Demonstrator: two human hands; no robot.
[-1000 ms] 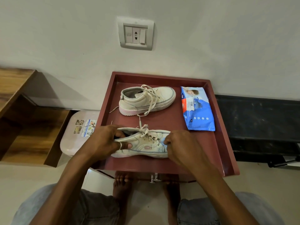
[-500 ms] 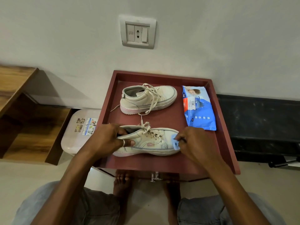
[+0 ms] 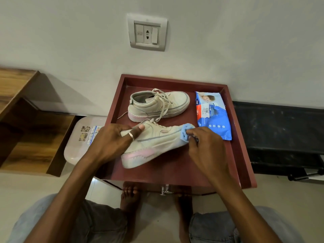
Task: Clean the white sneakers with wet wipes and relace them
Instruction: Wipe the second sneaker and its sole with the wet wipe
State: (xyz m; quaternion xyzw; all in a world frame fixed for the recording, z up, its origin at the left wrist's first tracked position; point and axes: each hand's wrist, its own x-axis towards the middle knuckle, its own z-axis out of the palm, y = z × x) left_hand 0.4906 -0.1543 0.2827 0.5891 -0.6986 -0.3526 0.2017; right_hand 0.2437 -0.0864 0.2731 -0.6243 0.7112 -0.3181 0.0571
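The maroon tray [image 3: 175,174] holds 2 white sneakers and 1 blue wet wipes pack [image 3: 213,118], which lies flat along its right side. The far sneaker [image 3: 157,104] stands upright near the back rim, laces loose. The near sneaker [image 3: 157,142] is tipped onto its side, pink sole edge facing the camera. The left hand [image 3: 112,141] grips its heel, thumb over the collar. The right hand [image 3: 206,146] pinches a blue wet wipe [image 3: 185,132] against the toe.
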